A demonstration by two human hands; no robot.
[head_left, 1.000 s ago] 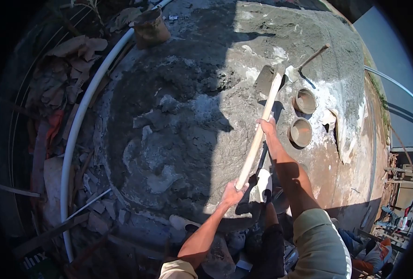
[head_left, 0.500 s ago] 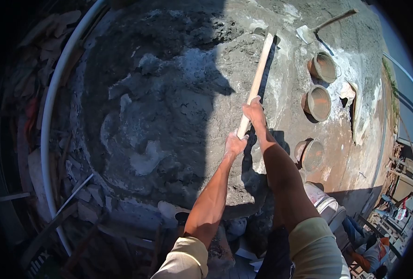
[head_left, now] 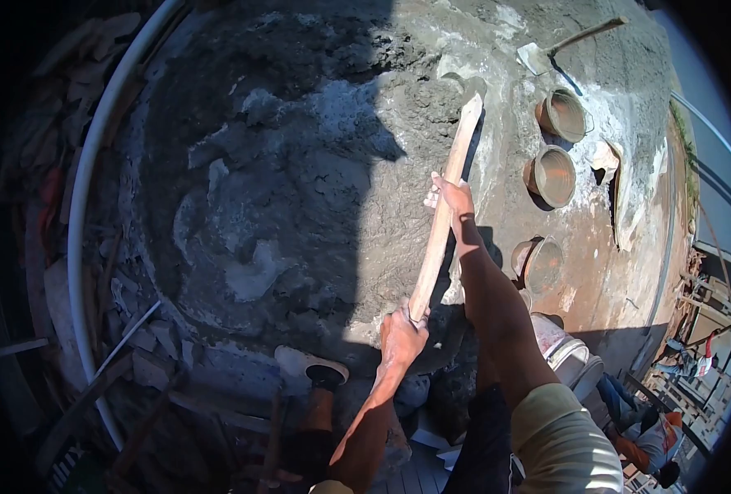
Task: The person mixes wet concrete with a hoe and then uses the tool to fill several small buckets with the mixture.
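A pale wooden tool handle [head_left: 441, 236] slants up over a broad bed of wet grey mortar [head_left: 300, 214]. My left hand [head_left: 402, 336] is closed round its lower end, near my body. Further up, my right hand [head_left: 453, 198] grips the same handle with fingers wrapped around it. The handle's far end meets the mortar, and the tool's head cannot be made out there. Shade covers the left part of the mortar; sunlight falls on the right part around the handle.
Several buckets, including one bucket [head_left: 556, 176], stand right of the mortar. Beyond them lies a second long-handled tool [head_left: 584, 37] and a torn bag [head_left: 606, 160]. A white pipe [head_left: 77, 222] curves along the left. Another person [head_left: 654, 436] is at lower right.
The handle has drawn back toward my body. My left hand has moved down and nearer, and the hands are wider apart on the handle. A shoe has come into view at lower centre.
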